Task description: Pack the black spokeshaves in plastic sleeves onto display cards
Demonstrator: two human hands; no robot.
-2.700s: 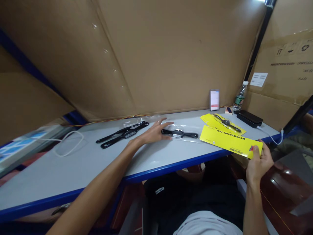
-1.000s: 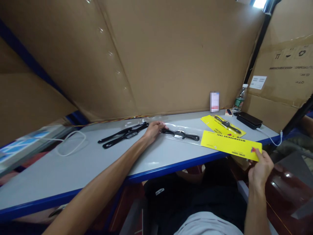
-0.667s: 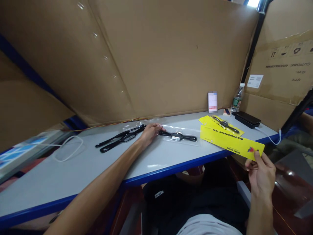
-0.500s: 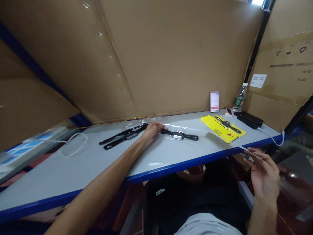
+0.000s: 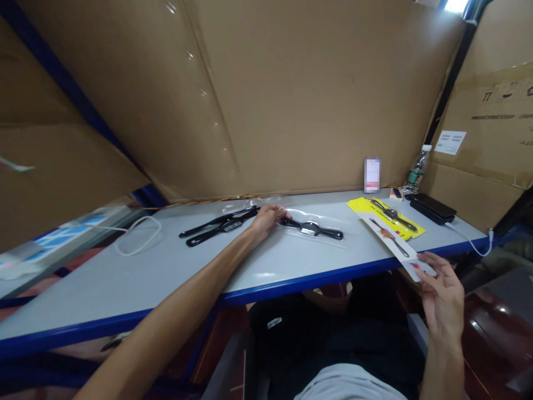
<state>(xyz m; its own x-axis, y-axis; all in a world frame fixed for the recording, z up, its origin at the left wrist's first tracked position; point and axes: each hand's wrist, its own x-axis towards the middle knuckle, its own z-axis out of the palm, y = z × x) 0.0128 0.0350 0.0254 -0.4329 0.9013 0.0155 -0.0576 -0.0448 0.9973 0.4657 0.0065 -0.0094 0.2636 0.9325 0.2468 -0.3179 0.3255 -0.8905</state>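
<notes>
My left hand reaches across the grey table with its fingers curled round the left end of a black spokeshave in a clear plastic bag. My right hand holds a long packaging card by its near end, off the table's right front edge. The card now shows its pale printed side with a picture of the tool. Two more black spokeshaves lie just left of my left hand.
A packed spokeshave on a yellow card lies at the table's right. Behind it stand a water bottle, a black flat device with a white cable, and a small upright card. Cardboard walls close the back. A white cable loop lies left.
My right hand has turned the card over from its yellow side to its pale printed side. My left hand went from lying flat to gripping the bagged tool's end.
</notes>
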